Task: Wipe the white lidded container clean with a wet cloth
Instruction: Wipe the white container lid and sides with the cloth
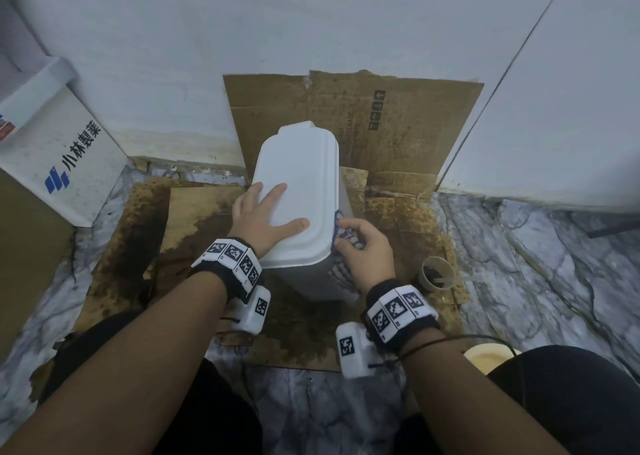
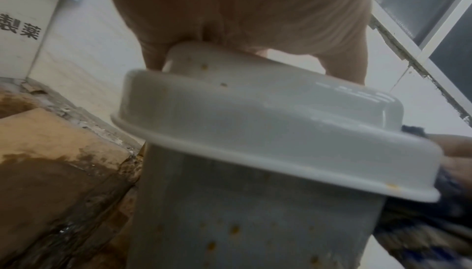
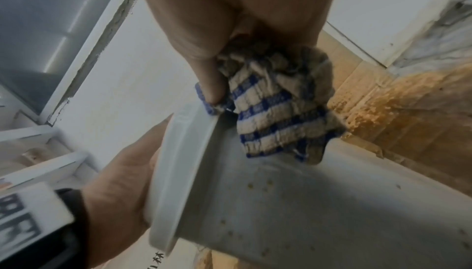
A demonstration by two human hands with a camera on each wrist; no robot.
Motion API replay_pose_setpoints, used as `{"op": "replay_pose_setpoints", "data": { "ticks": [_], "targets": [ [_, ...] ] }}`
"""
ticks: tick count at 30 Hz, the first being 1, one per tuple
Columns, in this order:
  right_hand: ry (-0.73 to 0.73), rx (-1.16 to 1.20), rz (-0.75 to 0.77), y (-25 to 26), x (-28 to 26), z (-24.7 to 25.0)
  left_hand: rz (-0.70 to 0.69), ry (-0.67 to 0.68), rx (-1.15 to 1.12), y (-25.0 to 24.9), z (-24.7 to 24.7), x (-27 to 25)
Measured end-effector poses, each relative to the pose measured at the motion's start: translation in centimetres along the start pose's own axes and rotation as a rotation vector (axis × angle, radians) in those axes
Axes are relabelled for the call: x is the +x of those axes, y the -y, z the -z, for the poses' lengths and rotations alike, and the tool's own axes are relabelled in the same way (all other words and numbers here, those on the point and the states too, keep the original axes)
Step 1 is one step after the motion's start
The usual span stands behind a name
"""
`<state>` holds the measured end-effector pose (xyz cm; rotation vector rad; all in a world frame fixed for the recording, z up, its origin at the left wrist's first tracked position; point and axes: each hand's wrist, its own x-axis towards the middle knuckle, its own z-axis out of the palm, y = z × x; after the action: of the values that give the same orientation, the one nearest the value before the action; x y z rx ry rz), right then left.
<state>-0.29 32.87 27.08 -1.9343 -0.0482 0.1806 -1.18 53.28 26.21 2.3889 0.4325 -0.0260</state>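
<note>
Stained cardboard (image 1: 398, 136) is spread over the marble floor (image 1: 554, 264) and propped against the wall, probably so that drips and grime are caught beneath the work. On it the white lidded container (image 1: 298, 191) is stood upright in the corner, directly ahead of the knees, with its lid (image 2: 268, 132) shut; orange-brown specks are seen on the lid and on the side wall in both wrist views, so the cleaning is judged unfinished. The left hand (image 1: 263, 219) is laid flat on the lid top with the fingers spread and nearly straight, nothing being grasped; this pressing is presumably meant to keep the tall, light box from sliding or tipping while its side is rubbed. The right hand (image 1: 363, 250) is clenched around a bunched blue-and-white checked cloth (image 3: 275, 116), which is pushed against the container's right side just under the lid rim, the thumb being pinned on a corner of the fabric at the rim edge. The seam under the rim is thus judged to be the part being wiped. A roll of tape (image 1: 438, 273) is left on the cardboard just beside the right wrist, and a white printed box (image 1: 59, 164) is leaned at the left wall.
</note>
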Motion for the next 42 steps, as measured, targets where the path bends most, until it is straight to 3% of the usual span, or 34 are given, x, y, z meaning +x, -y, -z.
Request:
{"op": "replay_pose_setpoints", "data": {
  "ticks": [9,13,19,28,36,42],
  "targets": [
    [0.107,-0.182,0.063,1.7,5.3,-0.7,0.029,0.012,-0.095,1.1,0.8,0.1],
    [0.154,-0.197,0.058,1.8,4.6,-1.2,0.042,0.017,-0.120,1.4,1.0,0.1],
    [0.073,-0.050,0.067,0.4,-0.1,-1.8,0.027,0.016,-0.134,1.2,0.9,0.0],
    [-0.089,-0.108,0.068,-1.2,-2.9,-3.7,0.011,0.007,-0.092,0.4,0.4,-0.2],
    [0.011,-0.057,0.050,-0.6,-0.9,-1.8,0.017,-0.007,-0.072,0.7,0.3,0.1],
    [0.154,-0.200,0.099,0.5,3.9,-0.1,0.016,0.010,-0.070,1.0,0.4,0.2]
  ]
}}
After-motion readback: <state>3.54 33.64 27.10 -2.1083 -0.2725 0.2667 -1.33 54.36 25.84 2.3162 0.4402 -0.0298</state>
